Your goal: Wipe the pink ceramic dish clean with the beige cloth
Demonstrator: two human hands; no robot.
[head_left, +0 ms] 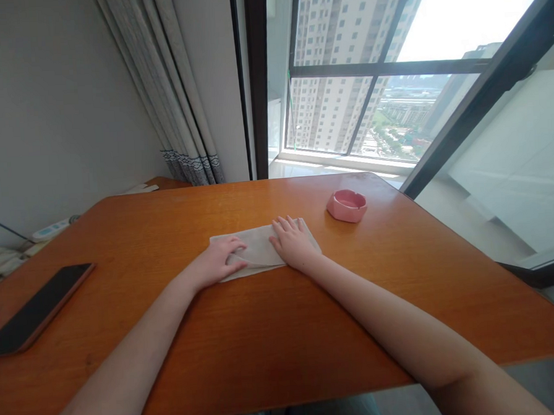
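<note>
A folded pale grey-white cloth (260, 248) lies flat near the middle of the wooden table (265, 332), longer from left to right than front to back. On its left end rests my left hand (219, 260), thumb and fingers apart with a gap between them. My right hand (294, 242) lies palm down on the right end, its fingers stretched out toward the far edge. Some loose folds show in the cloth between the two hands. What lies under the palms is hidden.
A pink ashtray (346, 206) stands at the back right of the table. At the left lies a dark flat slab with a reddish-brown edge (41, 306). A power strip (50, 230) sits beyond the left edge. Behind are a grey curtain (168, 83) and a window (376, 72).
</note>
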